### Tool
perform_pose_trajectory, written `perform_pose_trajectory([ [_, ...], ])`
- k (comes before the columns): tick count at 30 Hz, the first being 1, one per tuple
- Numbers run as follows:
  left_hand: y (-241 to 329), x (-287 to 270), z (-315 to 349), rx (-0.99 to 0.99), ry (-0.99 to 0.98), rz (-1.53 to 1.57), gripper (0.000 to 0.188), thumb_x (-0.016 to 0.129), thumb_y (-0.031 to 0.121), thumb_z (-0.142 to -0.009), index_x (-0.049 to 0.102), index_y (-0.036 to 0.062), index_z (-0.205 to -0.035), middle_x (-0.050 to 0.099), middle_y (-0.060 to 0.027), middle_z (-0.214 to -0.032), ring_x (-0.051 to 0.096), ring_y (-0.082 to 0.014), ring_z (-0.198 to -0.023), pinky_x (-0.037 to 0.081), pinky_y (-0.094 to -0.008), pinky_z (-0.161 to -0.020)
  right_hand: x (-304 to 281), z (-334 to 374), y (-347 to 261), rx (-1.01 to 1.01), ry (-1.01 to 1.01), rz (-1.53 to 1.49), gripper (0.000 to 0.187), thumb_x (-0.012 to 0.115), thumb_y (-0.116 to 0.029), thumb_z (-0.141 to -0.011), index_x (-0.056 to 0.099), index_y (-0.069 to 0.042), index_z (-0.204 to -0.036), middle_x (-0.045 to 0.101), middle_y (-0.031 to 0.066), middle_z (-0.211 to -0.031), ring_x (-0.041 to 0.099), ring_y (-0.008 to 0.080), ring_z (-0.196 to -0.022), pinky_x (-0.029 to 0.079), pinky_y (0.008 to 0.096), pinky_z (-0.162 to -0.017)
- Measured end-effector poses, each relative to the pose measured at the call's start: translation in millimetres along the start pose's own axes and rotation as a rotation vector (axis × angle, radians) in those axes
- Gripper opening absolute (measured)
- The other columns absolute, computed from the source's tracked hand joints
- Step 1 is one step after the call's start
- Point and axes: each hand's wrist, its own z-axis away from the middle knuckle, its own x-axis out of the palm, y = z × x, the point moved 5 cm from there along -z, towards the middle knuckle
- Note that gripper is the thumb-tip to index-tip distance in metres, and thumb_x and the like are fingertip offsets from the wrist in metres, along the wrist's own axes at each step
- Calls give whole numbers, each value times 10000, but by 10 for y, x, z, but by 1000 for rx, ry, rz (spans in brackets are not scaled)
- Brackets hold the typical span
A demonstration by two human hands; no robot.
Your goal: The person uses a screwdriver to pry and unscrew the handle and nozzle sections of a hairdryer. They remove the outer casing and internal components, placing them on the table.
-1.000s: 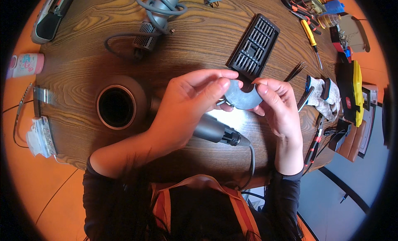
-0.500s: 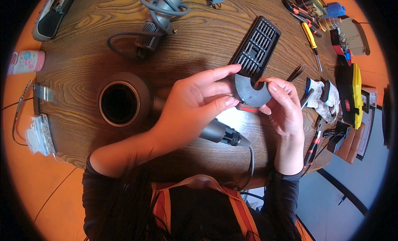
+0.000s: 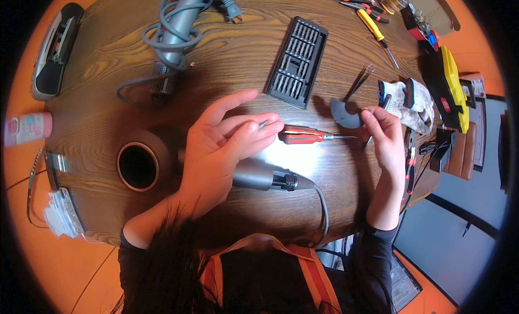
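Between the thumb and fingers of my left hand point(image 3: 224, 138) is a small metal piece point(image 3: 263, 124), mostly covered; its kind is unclear. My right hand point(image 3: 385, 131) pinches one end of a dark grey C-shaped plate point(image 3: 346, 118) over the table. A red-handled screwdriver point(image 3: 304, 137) lies between my hands, its shaft toward the right. Under my left hand rests a dark hair dryer, with its round head point(image 3: 125, 171) to the left, its handle point(image 3: 253, 176) to the right and a grey cord point(image 3: 325, 211) running toward me. Ahead of both hands is a black bit case point(image 3: 305, 92).
A grey tubular appliance point(image 3: 184, 19) wrapped in its cord lies at far left. Tweezers point(image 3: 359, 81), work gloves point(image 3: 397, 95), pliers point(image 3: 411, 160) and a yellow screwdriver point(image 3: 373, 27) lie to the right, beside a yellow-and-black box point(image 3: 454, 89). A pink-and-white container point(image 3: 32, 127) stands at the left edge.
My hands have moved apart. The C-shaped plate has gone to the right in my right hand, away from my left fingers. The view has shifted, and the red screwdriver shows fully.
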Motion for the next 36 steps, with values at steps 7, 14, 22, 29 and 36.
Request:
perform_pose_trajectory([
  [7, -4, 9, 10, 40, 15, -52, 327, 482, -8, -876, 415, -8, -1196, 563, -235, -1075, 577, -302, -1030, 475, -371, -910, 73, 43, 64, 84, -90, -16, 256, 556, -236, -898, 615, 13, -884, 510, -31, -616, 433, 39, -555, 351, 183, -506],
  [14, -33, -8, 7, 108, -63, -27, 223, 475, -15, -871, 475, -17, -1094, 585, -163, -1022, 590, -255, -983, 481, -356, -894, 128, -10, 143, 86, -145, -335, 244, 533, -233, -911, 610, -5, -875, 528, -16, -633, 434, 45, -558, 345, 175, -513],
  [22, -92, -54, -103, -125, -250, 160, 134, 466, 76, -887, 583, 14, -876, 573, -58, -853, 520, -97, -788, 398, -201, -654, 327, 71, 36, 127, -245, -760, 234, 524, -219, -910, 592, 2, -872, 546, 25, -639, 459, 68, -549, 351, 180, -496],
  [29, -162, 425, 151, -8, -362, -317, 176, 597, 53, -841, 587, -26, -997, 621, -38, -888, 551, -74, -807, 448, -215, -709, 737, 292, -256, 252, -318, -1140, 240, 502, -210, -922, 546, 22, -881, 549, 50, -681, 501, 95, -573, 438, 184, -530],
  [36, -182, 397, 206, -97, -295, -318, 108, 565, 87, -869, 608, -3, -912, 591, 28, -756, 496, -15, -660, 393, -175, -582, 738, 402, -452, -43, -259, -902, 223, 505, -205, -922, 580, 4, -924, 555, 35, -693, 446, 74, -565, 354, 187, -528],
])
